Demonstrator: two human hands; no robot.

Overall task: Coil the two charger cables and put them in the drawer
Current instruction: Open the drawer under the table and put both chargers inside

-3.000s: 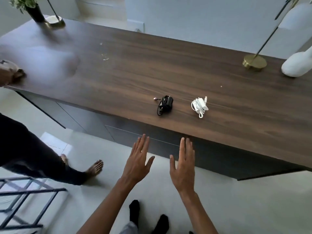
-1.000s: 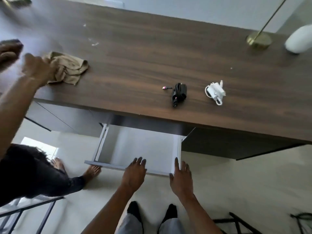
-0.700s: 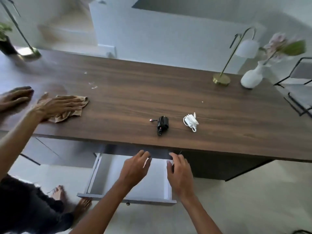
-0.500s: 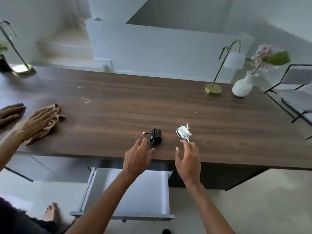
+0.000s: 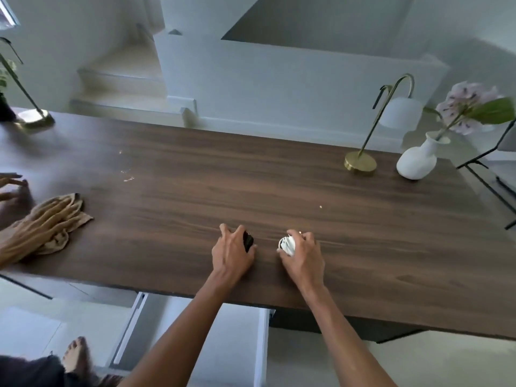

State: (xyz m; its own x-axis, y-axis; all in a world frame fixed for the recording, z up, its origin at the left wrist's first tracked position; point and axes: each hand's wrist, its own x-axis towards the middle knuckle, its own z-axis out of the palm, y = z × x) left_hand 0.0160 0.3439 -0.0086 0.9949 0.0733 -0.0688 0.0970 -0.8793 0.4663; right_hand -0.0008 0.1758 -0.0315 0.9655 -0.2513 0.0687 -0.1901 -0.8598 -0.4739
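- Surface (image 5: 195, 174): dark wood-grain top, seen from above & in front.
- Left hand (image 5: 230, 254): palm down on the surface, fingers curled over the black charger cable (image 5: 248, 241). Only a small part of the bundle shows past the fingers. Grip looks closed round it; cannot tell if it is lifted or resting on the wood.
- Right hand (image 5: 303, 255): fingers wrapped on the white charger cable (image 5: 287, 245), coiled bundle showing at the thumb side. Cannot tell whether lifted.
- Both cables sit near the front edge, close together, black to the left of white, not touching.
- Drawer (image 5: 262, 344): pulled out below the front edge, under both forearms; white inside. What shows of its floor is bare; part is hidden by the arms.
- Cloth (image 5: 72, 219): tan, crumpled, at left of the surface, with a second person's hand (image 5: 39, 230) lying on it (blurred).
- Bare foot (image 5: 75, 356) of that person on the floor, lower left.
- Far right of the surface: brass lamp (image 5: 360, 162) w/ white shade, and just beside it a white vase (image 5: 416, 163) holding a pale flower.
- Small pale crumbs (image 5: 127, 178) on the wood, left of centre.
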